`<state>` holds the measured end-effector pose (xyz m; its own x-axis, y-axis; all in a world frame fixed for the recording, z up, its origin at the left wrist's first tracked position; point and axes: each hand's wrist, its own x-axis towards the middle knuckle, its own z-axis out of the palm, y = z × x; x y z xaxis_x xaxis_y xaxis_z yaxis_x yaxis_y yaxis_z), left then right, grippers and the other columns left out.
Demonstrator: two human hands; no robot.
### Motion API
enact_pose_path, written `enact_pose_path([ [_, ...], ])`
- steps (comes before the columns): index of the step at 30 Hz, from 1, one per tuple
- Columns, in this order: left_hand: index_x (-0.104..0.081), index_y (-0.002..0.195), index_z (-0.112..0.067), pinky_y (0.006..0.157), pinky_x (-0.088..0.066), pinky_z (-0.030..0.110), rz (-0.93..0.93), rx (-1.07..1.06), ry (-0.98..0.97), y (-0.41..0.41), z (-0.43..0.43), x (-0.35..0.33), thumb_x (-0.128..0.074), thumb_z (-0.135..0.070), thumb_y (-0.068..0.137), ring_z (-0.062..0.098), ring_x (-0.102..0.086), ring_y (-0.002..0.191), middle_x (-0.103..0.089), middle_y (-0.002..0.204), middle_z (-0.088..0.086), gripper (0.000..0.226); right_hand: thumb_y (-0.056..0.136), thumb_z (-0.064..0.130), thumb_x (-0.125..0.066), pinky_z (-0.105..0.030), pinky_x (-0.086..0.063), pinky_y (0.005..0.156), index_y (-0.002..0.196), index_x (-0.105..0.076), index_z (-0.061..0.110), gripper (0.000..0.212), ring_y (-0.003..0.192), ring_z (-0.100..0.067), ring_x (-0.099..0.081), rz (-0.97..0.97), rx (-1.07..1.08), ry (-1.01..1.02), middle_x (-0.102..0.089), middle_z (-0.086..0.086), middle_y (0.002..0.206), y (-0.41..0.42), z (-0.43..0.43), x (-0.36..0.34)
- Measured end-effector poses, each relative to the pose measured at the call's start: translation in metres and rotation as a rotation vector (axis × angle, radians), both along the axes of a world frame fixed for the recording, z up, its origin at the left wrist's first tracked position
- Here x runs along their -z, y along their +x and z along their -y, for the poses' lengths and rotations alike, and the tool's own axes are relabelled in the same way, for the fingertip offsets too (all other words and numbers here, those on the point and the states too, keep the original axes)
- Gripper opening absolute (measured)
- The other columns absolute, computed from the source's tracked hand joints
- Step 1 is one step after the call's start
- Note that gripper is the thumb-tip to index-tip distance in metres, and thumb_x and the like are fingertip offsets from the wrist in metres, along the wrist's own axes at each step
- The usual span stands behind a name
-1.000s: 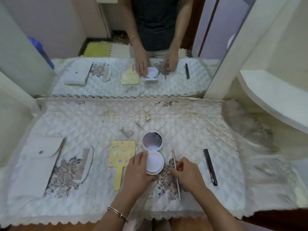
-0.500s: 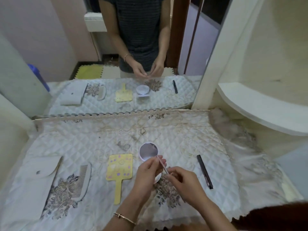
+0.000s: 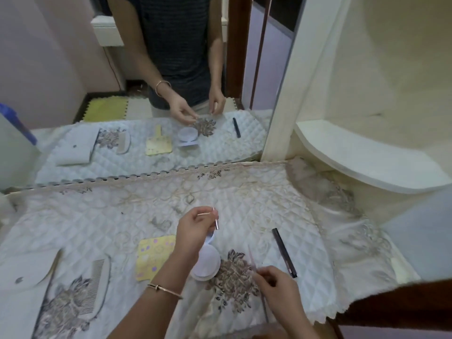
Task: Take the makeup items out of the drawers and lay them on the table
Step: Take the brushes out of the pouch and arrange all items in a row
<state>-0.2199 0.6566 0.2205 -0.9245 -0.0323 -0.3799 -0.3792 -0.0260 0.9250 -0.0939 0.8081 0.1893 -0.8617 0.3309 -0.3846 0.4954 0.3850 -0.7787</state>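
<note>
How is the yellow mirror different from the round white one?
The yellow hand mirror is squarish with purple dots; the round compact mirror is plain white. The yellow one lies flat in one piece, while the compact stands hinged open, its lid partly hidden behind the left hand. Both rest on the quilted cloth.

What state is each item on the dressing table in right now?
Round white compact mirror: open, lying on cloth.
Thin pink pencil: uncapped, held in right hand.
Small metallic cap: off, pinched in left hand.
Black slim pen: capped, lying flat.
White snap pouch: flap shut.
</note>
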Motion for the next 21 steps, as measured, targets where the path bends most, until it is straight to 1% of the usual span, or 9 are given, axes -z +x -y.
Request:
enact_pose_path([
  [2, -0.062, 0.103, -0.011, 0.051, -0.045, 0.011, -0.051, 0.187, -0.199, 0.005, -0.005, 0.011, -0.061, -0.013, 0.086, 0.009, -0.056, 0.055, -0.058, 0.06, 0.0, 0.018, 0.083, 0.022, -0.066, -0.009, -0.047, 0.054, 0.073, -0.066, 0.024, 0.01, 0.053, 0.001, -0.057, -0.024, 0.02, 0.022, -0.061, 0.01, 0.061, -0.017, -0.005, 0.004],
  [4, -0.062, 0.109, -0.011, 0.053, -0.042, 0.008, -0.111, 0.359, -0.478, 0.017, -0.013, 0.03, -0.055, -0.018, 0.09, 0.006, -0.057, 0.061, -0.062, 0.069, -0.005, 0.022, 0.084, 0.023, -0.063, -0.006, -0.042, 0.051, 0.083, -0.069, 0.018, 0.007, 0.052, 0.001, -0.053, -0.041, -0.009, 0.083, -0.057, 0.014, 0.061, -0.037, -0.007, 0.007],
  [8, -0.062, 0.098, -0.024, 0.073, -0.052, 0.031, -0.211, 0.439, -0.935, 0.033, -0.024, 0.059, -0.053, -0.037, 0.085, 0.018, -0.062, 0.09, -0.068, 0.095, 0.002, 0.021, 0.084, 0.02, -0.062, -0.006, -0.041, 0.053, 0.098, -0.067, 0.011, 0.017, 0.056, 0.003, -0.048, -0.072, -0.084, 0.18, -0.056, 0.01, 0.063, -0.064, -0.003, 0.015],
  [10, -0.062, 0.098, -0.02, 0.075, -0.048, 0.034, -0.257, 0.456, -1.026, 0.034, -0.027, 0.064, -0.051, -0.036, 0.085, 0.021, -0.057, 0.098, -0.066, 0.095, 0.008, 0.023, 0.085, 0.021, -0.061, -0.009, -0.041, 0.052, 0.103, -0.066, 0.011, 0.021, 0.062, -0.003, -0.053, -0.04, -0.125, 0.208, -0.065, -0.001, 0.077, -0.071, 0.002, 0.02],
  [12, -0.063, 0.093, -0.016, 0.075, -0.044, 0.037, -0.311, 0.482, -1.094, 0.035, -0.029, 0.064, -0.052, -0.033, 0.086, 0.024, -0.054, 0.099, -0.066, 0.089, 0.007, 0.021, 0.085, 0.025, -0.061, -0.016, -0.047, 0.065, 0.104, -0.065, 0.011, 0.024, 0.077, -0.013, -0.062, 0.002, -0.158, 0.229, -0.07, -0.007, 0.093, -0.071, 0.007, 0.026],
  [14, -0.064, 0.076, -0.019, 0.063, -0.046, 0.038, -0.367, 0.509, -1.184, 0.036, -0.026, 0.067, -0.065, -0.032, 0.075, 0.026, -0.059, 0.083, -0.067, 0.074, -0.001, 0.013, 0.085, 0.026, -0.061, -0.024, -0.049, 0.076, 0.106, -0.064, 0.011, 0.027, 0.088, -0.017, -0.064, 0.035, -0.171, 0.234, -0.07, -0.007, 0.098, -0.068, 0.009, 0.029],
  [16, -0.063, 0.069, -0.024, 0.052, -0.047, 0.032, -0.398, 0.492, -1.24, 0.039, -0.025, 0.073, -0.077, -0.032, 0.063, 0.022, -0.06, 0.069, -0.064, 0.066, -0.007, 0.017, 0.085, 0.024, -0.061, -0.023, -0.047, 0.075, 0.109, -0.062, 0.011, 0.027, 0.085, -0.015, -0.061, 0.016, -0.128, 0.236, -0.066, -0.005, 0.095, -0.064, 0.005, 0.029],
  [18, -0.064, 0.073, -0.022, 0.056, -0.045, 0.033, -0.413, 0.488, -1.198, 0.042, -0.024, 0.081, -0.075, -0.03, 0.07, 0.024, -0.058, 0.073, -0.065, 0.072, -0.006, 0.013, 0.086, 0.02, -0.059, -0.025, -0.045, 0.077, 0.111, -0.06, 0.01, 0.026, 0.089, -0.017, -0.057, -0.039, -0.072, 0.31, -0.061, -0.005, 0.096, -0.061, -0.006, 0.029],
  [21, -0.066, 0.079, -0.018, 0.066, -0.041, 0.037, -0.425, 0.426, -1.083, 0.045, -0.023, 0.078, -0.063, -0.024, 0.082, 0.028, -0.054, 0.084, -0.067, 0.083, -0.004, 0.008, 0.084, 0.016, -0.062, -0.034, -0.041, 0.091, 0.114, -0.055, 0.008, 0.032, 0.107, -0.027, -0.049, -0.06, 0.007, 0.467, -0.055, -0.011, 0.113, -0.059, -0.031, 0.032],
])
